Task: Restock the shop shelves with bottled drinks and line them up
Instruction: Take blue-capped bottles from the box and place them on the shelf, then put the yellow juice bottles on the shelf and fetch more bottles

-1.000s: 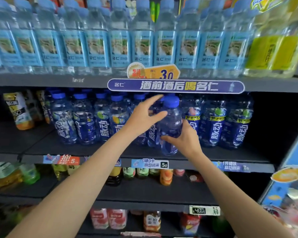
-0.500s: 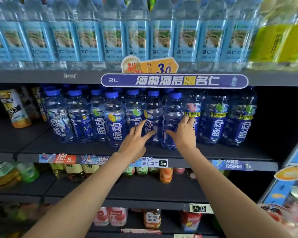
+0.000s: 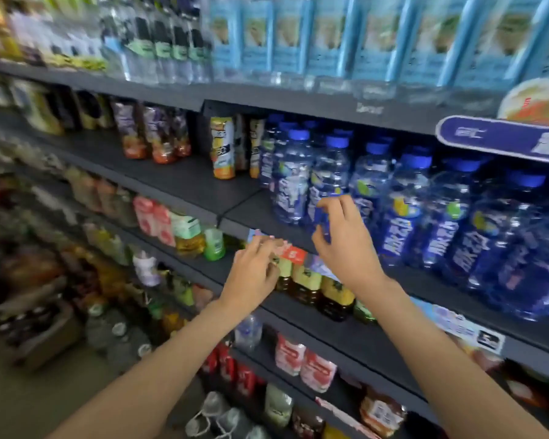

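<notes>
A row of blue-capped, blue-labelled drink bottles (image 3: 403, 217) stands on the dark middle shelf (image 3: 203, 185), running from the centre to the right edge. My right hand (image 3: 349, 245) hovers in front of the second bottle from the row's left end (image 3: 328, 179). Its fingers are loosely curled, and motion blur hides whether they touch the bottle. My left hand (image 3: 254, 270) is lower, in front of the shelf's front edge by a red price tag (image 3: 293, 253), fingers loosely curled and holding nothing.
Light-blue water bottles (image 3: 330, 36) fill the top shelf. Orange-and-yellow bottles (image 3: 223, 150) stand left of the blue row, with bare shelf in front. Tea and juice bottles sit on the lower shelves. A cardboard box of bottles (image 3: 35, 327) rests on the floor at left.
The view has swung left and closer. Both hands have come off the blue bottles they were straightening and drawn back; the left hand has dropped to the shelf edge.
</notes>
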Demonstrator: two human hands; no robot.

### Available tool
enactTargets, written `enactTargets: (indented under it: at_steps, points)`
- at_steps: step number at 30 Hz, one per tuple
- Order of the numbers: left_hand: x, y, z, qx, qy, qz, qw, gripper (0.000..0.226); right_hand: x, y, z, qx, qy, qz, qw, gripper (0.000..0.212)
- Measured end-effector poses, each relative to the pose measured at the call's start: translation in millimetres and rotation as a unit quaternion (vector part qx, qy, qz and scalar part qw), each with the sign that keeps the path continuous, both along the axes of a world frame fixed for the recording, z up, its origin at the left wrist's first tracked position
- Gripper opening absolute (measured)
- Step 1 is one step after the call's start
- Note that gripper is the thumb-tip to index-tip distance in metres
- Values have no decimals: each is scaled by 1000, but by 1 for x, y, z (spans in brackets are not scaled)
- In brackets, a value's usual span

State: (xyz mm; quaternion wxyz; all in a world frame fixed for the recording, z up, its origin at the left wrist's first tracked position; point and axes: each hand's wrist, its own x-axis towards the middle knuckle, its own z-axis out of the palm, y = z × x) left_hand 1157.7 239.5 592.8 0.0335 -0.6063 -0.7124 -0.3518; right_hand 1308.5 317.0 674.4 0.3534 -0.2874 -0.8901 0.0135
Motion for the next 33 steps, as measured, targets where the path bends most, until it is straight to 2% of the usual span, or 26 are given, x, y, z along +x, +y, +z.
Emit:
enactTargets:
  at_steps: [4, 6, 8, 12, 15, 18, 23, 27, 28, 30, 31, 33]
  points:
    - [-98, -82, -30, -100, -81, 97, 987, 48, -119, -40, -28, -42, -130, 123, 983, 28]
    - [-149, -133, -51, -165, -120, 120, 972, 48, -187, -70, -45, -69, -245, 195, 947, 31]
    - [-204, -188, -75, -203, -141, 156, 956, 46, -254, -104, -64, -106, -319, 251, 908, 35]
    - [-322, -294, -102, -239, -204, 280, 907, 34, -380, -157, -109, -159, -350, 277, 881, 54]
    - [-402, -356, -105, -280, -210, 321, 880, 33, -462, -184, -134, -185, -391, 289, 854, 33]
    - [-465, -396, -104, -287, -233, 353, 860, 33, -533, -203, -147, -213, -443, 283, 824, 37]
    - [-555, -431, -128, -284, -287, 378, 833, 29, -653, -212, -183, -243, -478, 260, 803, 37]
    - [-644, -443, -162, -293, -324, 384, 813, 27, -764, -211, -234, -265, -497, 260, 784, 38]
    - [-670, -445, -170, -298, -332, 387, 807, 28, -793, -211, -248, -277, -502, 264, 776, 34]
    - [-723, -451, -187, -311, -345, 399, 790, 28, -853, -212, -276, -293, -507, 270, 764, 11]
    - [-750, -453, -194, -318, -352, 409, 780, 28, -883, -211, -291, -301, -504, 273, 762, 11]
    - [-802, -459, -205, -328, -357, 423, 766, 29, -936, -215, -312, -305, -516, 271, 754, 24]
